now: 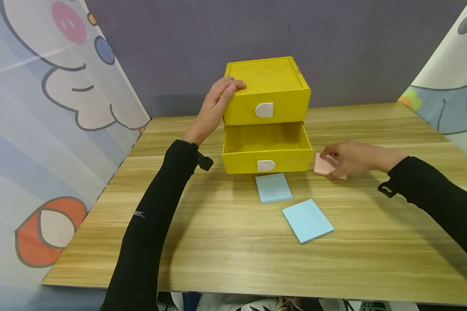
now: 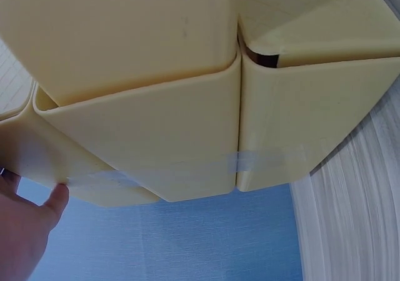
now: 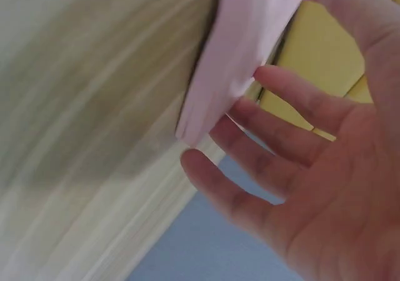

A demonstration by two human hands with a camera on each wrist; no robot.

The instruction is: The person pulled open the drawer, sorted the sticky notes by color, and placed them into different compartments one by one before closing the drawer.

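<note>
Pink sticky-note pad (image 1: 322,164) lies on the table (image 1: 218,259), toward the right edge, just beside the lower right corner of the yellow drawer unit (image 1: 267,114). Right hand (image 1: 348,159) is on it: fingers curled over the top, thumb at the near edge, pinching the pad. In the right wrist view the pad (image 3: 234,56) is tilted, one edge lifted off the wood, fingers (image 3: 294,93) spread under and beside it; that view is motion-blurred.

Drawer unit sits near the table's back edge, about centre. Lower drawer (image 1: 267,151) is pulled out and shows a bare yellow floor; upper drawer (image 1: 270,106) is closed. Both carry a white half-round handle.

Left hand (image 1: 215,108) rests on the unit's top left corner, fingers bent over the top edge, gripping the casing. Left wrist view shows only the casing from close up, a strip of clear tape across it and a thumb (image 2: 57,200) at the lower left.

Two blue sticky-note pads in front of the open drawer: one (image 1: 273,187) just in front of it, the other (image 1: 307,220) nearer the front edge, turned at an angle. They are apart.
</note>
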